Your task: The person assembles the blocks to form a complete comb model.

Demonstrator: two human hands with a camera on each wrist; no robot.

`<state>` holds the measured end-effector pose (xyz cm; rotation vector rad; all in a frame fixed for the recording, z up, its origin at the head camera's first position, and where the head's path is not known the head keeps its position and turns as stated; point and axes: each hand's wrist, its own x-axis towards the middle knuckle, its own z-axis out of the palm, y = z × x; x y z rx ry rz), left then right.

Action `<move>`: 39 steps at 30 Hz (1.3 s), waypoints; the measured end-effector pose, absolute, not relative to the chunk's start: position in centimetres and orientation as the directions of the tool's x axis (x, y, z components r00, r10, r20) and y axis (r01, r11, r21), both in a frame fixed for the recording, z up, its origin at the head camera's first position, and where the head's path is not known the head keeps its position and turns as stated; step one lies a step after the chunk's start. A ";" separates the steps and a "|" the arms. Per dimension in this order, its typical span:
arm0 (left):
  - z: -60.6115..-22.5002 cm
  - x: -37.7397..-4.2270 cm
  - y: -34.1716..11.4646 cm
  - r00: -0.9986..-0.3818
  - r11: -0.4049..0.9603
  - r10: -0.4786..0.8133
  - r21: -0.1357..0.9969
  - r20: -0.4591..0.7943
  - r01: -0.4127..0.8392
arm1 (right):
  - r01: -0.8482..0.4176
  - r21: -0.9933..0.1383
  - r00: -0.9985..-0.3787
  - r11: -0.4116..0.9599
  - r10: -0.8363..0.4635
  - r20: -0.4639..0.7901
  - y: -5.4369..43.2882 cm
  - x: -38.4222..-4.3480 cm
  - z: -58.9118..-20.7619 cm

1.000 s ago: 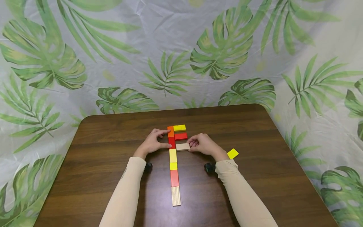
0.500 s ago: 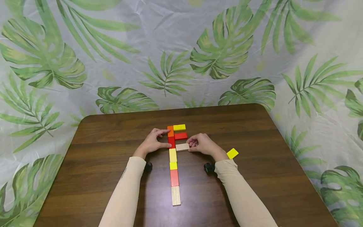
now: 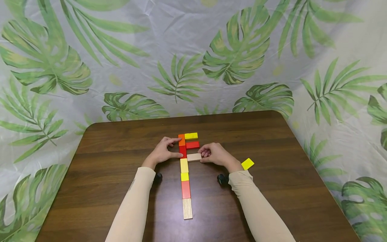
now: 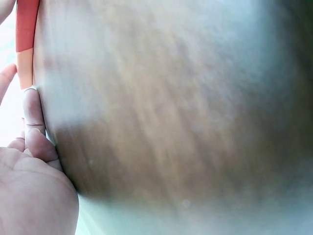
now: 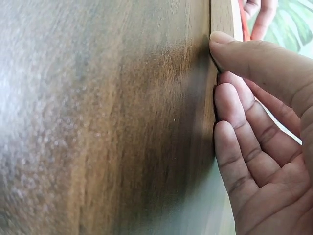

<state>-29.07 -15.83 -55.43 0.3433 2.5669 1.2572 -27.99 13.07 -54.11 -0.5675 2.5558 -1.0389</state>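
Observation:
My right hand [image 3: 218,154] pinches the right end of a pale wooden block [image 3: 193,157], which lies flat across the column of blocks at the middle. In the right wrist view the thumb [image 5: 222,38] sits on the side of this block. My left hand [image 3: 161,153] reaches in from the left, its index finger on the orange block [image 3: 181,140] and its thumb at the red block [image 3: 183,152], both fairly straight. A red block [image 3: 192,145] and a yellow block [image 3: 191,136] jut rightward from the column above the pale one.
Below, the column runs on with a light wooden block [image 3: 184,165], a small yellow block [image 3: 184,176], a coral block [image 3: 185,190] and a striped wood block [image 3: 187,208]. A loose yellow block [image 3: 248,164] lies beside the right wrist. The brown table [image 3: 127,141] meets a leaf-print cloth.
The pale wooden block has slid slightly left, up to the column, with my right hand. My left hand stays in place.

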 end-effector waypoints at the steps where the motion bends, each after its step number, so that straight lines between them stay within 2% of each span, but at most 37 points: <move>1: -55.4 -29.1 -15.8 -0.938 0.597 0.323 0.797 -0.130 0.095 | -0.237 -0.717 -0.869 0.655 -0.473 -0.145 13.1 -28.0 -54.1; 19: -55.7 -29.3 -15.8 -0.935 0.593 0.333 0.798 -0.123 0.106 | -0.178 -0.720 -0.878 0.671 -0.438 -0.191 13.7 -27.8 -53.5; 33: -55.3 -28.9 -15.8 -0.931 0.586 0.343 0.803 -0.126 0.107 | -0.200 -0.633 -0.880 0.748 -0.421 -0.219 16.4 -28.5 -52.5; 39: -55.1 -28.9 -15.9 -0.932 0.589 0.340 0.801 -0.126 0.107 | -0.150 -0.654 -0.885 0.742 -0.395 -0.245 17.0 -28.9 -52.6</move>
